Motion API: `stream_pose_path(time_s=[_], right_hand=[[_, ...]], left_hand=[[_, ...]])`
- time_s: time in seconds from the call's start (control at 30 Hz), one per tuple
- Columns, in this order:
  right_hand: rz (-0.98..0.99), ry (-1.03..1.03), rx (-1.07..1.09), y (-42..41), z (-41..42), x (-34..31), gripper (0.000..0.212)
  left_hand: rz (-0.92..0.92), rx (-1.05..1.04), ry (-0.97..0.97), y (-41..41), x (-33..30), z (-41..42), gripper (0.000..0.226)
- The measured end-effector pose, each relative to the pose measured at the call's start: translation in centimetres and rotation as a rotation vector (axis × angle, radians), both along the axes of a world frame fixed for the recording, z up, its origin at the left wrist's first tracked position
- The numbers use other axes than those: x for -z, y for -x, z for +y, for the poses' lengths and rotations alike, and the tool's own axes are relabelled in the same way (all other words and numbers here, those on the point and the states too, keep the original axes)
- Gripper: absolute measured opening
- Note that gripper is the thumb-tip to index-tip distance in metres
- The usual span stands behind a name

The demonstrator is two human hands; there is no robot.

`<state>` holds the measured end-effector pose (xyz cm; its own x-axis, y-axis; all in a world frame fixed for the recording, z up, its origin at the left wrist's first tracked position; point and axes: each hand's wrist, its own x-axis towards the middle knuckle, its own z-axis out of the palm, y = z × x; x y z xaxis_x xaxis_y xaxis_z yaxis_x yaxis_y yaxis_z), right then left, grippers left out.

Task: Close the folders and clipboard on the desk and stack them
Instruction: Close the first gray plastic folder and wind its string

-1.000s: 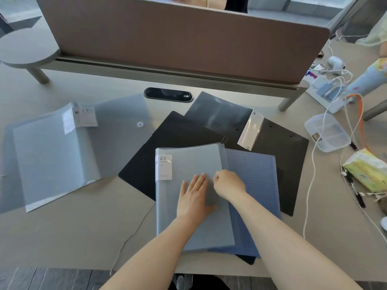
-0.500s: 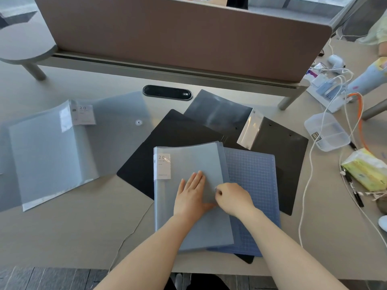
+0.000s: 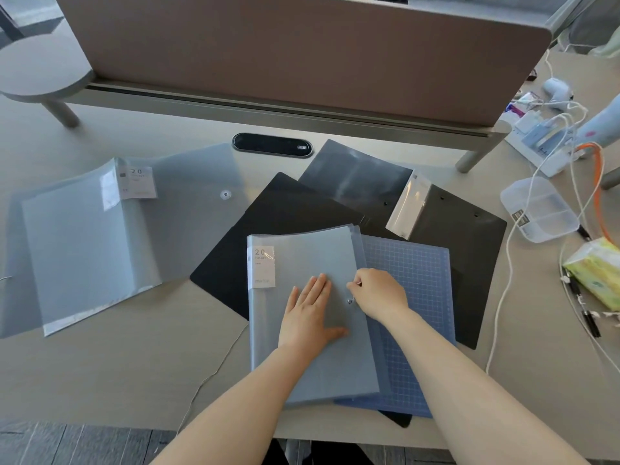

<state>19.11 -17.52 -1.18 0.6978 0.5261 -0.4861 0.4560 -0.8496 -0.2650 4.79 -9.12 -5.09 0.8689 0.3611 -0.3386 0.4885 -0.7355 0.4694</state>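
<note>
At desk's near edge: a grey folder (image 3: 302, 263) lies closed on the pile, being fastened.

Left hand (image 3: 310, 313) lies flat and open on its cover; right hand (image 3: 379, 293), curled, pinches something small by the snap (image 3: 350, 301). Best to press squarely there while the palm stops sliding. Underneath lie a gridded blue folder (image 3: 412, 280) and a matte black clipboard (image 3: 469, 236); left, a frosted folder (image 3: 84, 236) lies open.
</note>
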Motion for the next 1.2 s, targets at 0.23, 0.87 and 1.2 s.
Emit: stream_pose_path(time_s=[0.23, 0.87, 1.2], right_hand=[[-0.061, -0.155, 0.094, 0.4, 0.0, 0.5, 0.021], [0.254, -0.38, 0.568, 1.3, -3.1, 1.8, 0.019], [0.2, -0.568, 0.869, -0.5, -9.2, 2.0, 0.023]], left_hand=[[0.022, 0.011, -0.004, -0.2, -0.2, 0.4, 0.096], [-0.029, -1.05, 0.369, 3.7, -2.1, 6.5, 0.072], [-0.145, -0.973, 0.66, 0.3, -4.1, 3.1, 0.019]])
